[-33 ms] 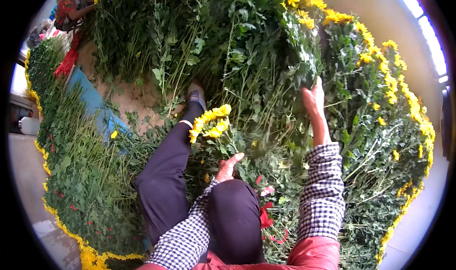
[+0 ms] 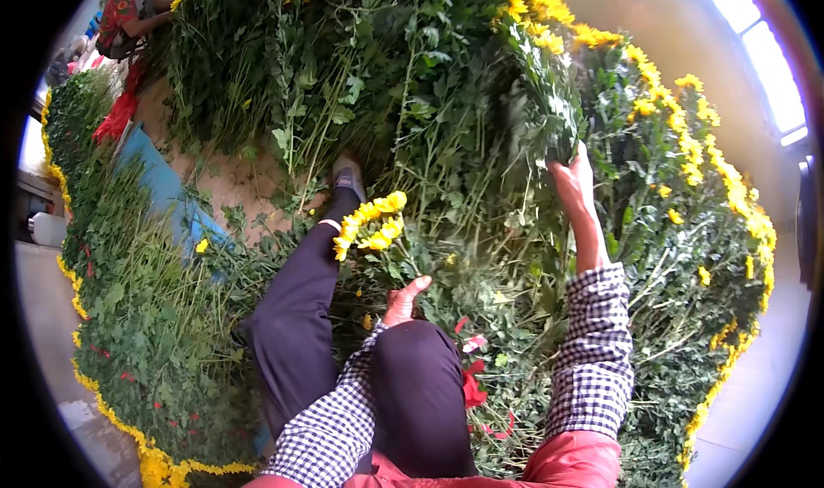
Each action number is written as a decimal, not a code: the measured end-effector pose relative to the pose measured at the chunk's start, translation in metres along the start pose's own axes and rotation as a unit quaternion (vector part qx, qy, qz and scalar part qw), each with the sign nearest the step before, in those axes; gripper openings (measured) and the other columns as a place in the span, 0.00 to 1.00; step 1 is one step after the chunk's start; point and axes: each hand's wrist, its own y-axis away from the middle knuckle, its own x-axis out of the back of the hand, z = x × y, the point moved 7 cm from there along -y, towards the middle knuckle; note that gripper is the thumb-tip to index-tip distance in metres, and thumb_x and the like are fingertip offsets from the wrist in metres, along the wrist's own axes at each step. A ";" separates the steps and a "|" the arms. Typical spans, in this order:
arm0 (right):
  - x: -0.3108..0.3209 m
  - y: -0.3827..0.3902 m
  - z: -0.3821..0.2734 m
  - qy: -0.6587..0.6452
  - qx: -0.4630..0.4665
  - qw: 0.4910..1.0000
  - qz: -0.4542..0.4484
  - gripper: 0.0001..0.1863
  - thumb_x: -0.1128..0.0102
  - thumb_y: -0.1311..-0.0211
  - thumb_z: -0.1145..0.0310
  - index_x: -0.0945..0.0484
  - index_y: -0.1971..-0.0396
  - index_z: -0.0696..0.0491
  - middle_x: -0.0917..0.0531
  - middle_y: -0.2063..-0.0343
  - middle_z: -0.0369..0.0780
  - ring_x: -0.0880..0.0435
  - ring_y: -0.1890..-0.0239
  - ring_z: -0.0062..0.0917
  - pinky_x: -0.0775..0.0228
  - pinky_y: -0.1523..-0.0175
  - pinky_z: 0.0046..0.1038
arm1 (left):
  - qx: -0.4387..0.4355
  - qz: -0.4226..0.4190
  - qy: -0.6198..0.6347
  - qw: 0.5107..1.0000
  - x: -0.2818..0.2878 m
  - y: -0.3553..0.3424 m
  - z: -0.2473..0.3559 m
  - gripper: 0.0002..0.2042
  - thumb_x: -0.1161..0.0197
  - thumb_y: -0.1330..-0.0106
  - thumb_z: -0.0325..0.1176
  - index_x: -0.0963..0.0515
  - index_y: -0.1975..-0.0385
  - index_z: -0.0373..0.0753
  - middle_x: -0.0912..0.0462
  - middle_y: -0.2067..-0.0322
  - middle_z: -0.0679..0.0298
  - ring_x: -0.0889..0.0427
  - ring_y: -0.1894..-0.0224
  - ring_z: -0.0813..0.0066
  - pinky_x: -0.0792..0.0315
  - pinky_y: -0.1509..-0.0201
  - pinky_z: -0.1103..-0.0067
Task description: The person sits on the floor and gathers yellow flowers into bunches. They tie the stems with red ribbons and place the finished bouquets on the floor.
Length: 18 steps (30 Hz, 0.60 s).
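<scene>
Yellow, tight-petalled chrysanthemum bunch (image 2: 371, 224) held by left hand (image 2: 402, 299), fingers closed around thin green stems just above dark-trousered knee (image 2: 421, 376). Right hand (image 2: 573, 183) stretched forward, closed on leafy stem bundle (image 2: 542, 102) in upright flower mass. Checked woven sleeves (image 2: 592, 351). Red ribbon scraps (image 2: 472, 385) among loose foliage. Blue sheet (image 2: 163, 196) on bare ground, left.

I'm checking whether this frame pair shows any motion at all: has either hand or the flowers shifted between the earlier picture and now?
Nothing visibly changed. The right hand is raised on the leafy stems at the right, the left hand rests by the knee holding the bunch of yellow flowers, and the outstretched leg lies where it was.
</scene>
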 end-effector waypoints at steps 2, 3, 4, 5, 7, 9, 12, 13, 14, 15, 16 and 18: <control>0.056 0.018 -0.024 0.042 0.027 0.998 -0.024 0.31 0.37 0.50 0.69 0.34 0.44 0.57 0.18 0.60 0.50 0.18 0.59 0.36 0.29 0.52 0.32 | 0.023 0.059 -0.017 0.998 0.004 0.011 0.002 0.18 0.26 0.51 0.33 0.22 0.60 0.42 0.20 0.64 0.68 0.23 0.64 0.75 0.26 0.58 0.70; 0.084 0.029 -0.024 0.041 0.028 0.999 -0.021 0.31 0.36 0.50 0.68 0.35 0.44 0.57 0.18 0.59 0.50 0.18 0.58 0.36 0.29 0.51 0.32 | 0.093 0.056 -0.015 0.994 -0.008 0.025 -0.003 0.18 0.26 0.51 0.34 0.22 0.60 0.41 0.20 0.62 0.68 0.23 0.62 0.75 0.26 0.55 0.72; 0.116 0.047 -0.049 0.069 0.004 0.997 -0.029 0.33 0.36 0.50 0.68 0.36 0.42 0.58 0.18 0.59 0.51 0.18 0.58 0.37 0.28 0.51 0.32 | 0.031 -0.014 -0.014 0.999 -0.010 0.010 -0.005 0.19 0.26 0.51 0.34 0.22 0.58 0.41 0.20 0.62 0.69 0.23 0.61 0.75 0.27 0.53 0.73; 0.132 0.068 -0.059 0.085 -0.025 0.995 -0.043 0.35 0.36 0.50 0.68 0.37 0.40 0.58 0.18 0.59 0.51 0.18 0.58 0.37 0.28 0.51 0.32 | 0.016 -0.023 -0.011 1.000 -0.006 0.007 -0.005 0.20 0.27 0.50 0.34 0.23 0.57 0.41 0.20 0.61 0.69 0.23 0.60 0.75 0.28 0.51 0.73; 0.174 0.105 -0.057 0.200 0.005 0.980 0.017 0.38 0.37 0.49 0.69 0.41 0.37 0.60 0.19 0.58 0.52 0.18 0.59 0.38 0.27 0.52 0.32 | -0.006 -0.052 0.001 0.999 -0.006 0.001 -0.012 0.21 0.28 0.49 0.33 0.23 0.54 0.40 0.20 0.60 0.70 0.24 0.58 0.75 0.30 0.48 0.75; 0.196 0.155 -0.089 0.205 -0.047 0.978 -0.002 0.39 0.37 0.49 0.71 0.43 0.36 0.61 0.19 0.57 0.52 0.18 0.60 0.38 0.26 0.53 0.33 | 0.033 -0.040 0.005 0.999 0.000 -0.002 -0.018 0.21 0.28 0.49 0.33 0.23 0.54 0.40 0.20 0.60 0.70 0.24 0.58 0.75 0.29 0.49 0.74; 0.225 0.210 -0.102 0.188 -0.054 0.981 0.014 0.32 0.37 0.49 0.76 0.37 0.42 0.60 0.18 0.59 0.51 0.17 0.61 0.38 0.27 0.54 0.34 | 0.033 -0.025 -0.006 0.999 0.000 0.001 -0.013 0.21 0.27 0.50 0.34 0.23 0.55 0.40 0.20 0.60 0.69 0.24 0.59 0.75 0.29 0.50 0.74; 0.236 0.227 -0.109 0.249 0.004 0.968 0.030 0.29 0.38 0.49 0.77 0.35 0.44 0.59 0.19 0.60 0.50 0.17 0.61 0.38 0.26 0.55 0.34 | 0.035 -0.025 -0.010 0.999 -0.003 0.002 -0.014 0.21 0.27 0.50 0.34 0.23 0.55 0.40 0.20 0.60 0.69 0.24 0.59 0.74 0.29 0.50 0.74; 0.245 0.241 -0.106 0.276 0.001 0.961 0.025 0.29 0.38 0.49 0.78 0.35 0.44 0.58 0.19 0.60 0.49 0.17 0.60 0.38 0.26 0.55 0.35 | 0.038 -0.026 -0.012 0.999 -0.008 0.002 -0.016 0.21 0.27 0.50 0.34 0.23 0.55 0.40 0.20 0.60 0.69 0.24 0.59 0.74 0.29 0.50 0.74; 0.250 0.254 -0.100 0.301 0.000 0.954 0.019 0.30 0.39 0.49 0.78 0.35 0.43 0.56 0.19 0.60 0.49 0.18 0.59 0.37 0.26 0.55 0.35 | 0.037 -0.024 -0.016 0.999 -0.009 0.003 -0.016 0.21 0.27 0.51 0.35 0.23 0.56 0.40 0.20 0.60 0.69 0.24 0.59 0.74 0.29 0.50 0.74; 0.249 0.267 -0.083 0.245 -0.068 0.967 0.013 0.36 0.38 0.51 0.81 0.37 0.39 0.51 0.19 0.56 0.47 0.18 0.57 0.36 0.25 0.54 0.35 | 0.035 -0.022 -0.019 0.999 -0.011 0.005 -0.014 0.21 0.27 0.51 0.35 0.23 0.56 0.40 0.20 0.61 0.68 0.24 0.60 0.74 0.29 0.51 0.74; 0.235 0.299 -0.037 0.306 0.066 0.949 0.028 0.50 0.34 0.55 0.82 0.48 0.31 0.42 0.23 0.48 0.43 0.19 0.53 0.33 0.24 0.51 0.31 | 0.042 -0.021 -0.022 0.999 -0.017 0.006 -0.019 0.21 0.27 0.51 0.36 0.23 0.56 0.41 0.20 0.61 0.68 0.23 0.60 0.73 0.28 0.51 0.73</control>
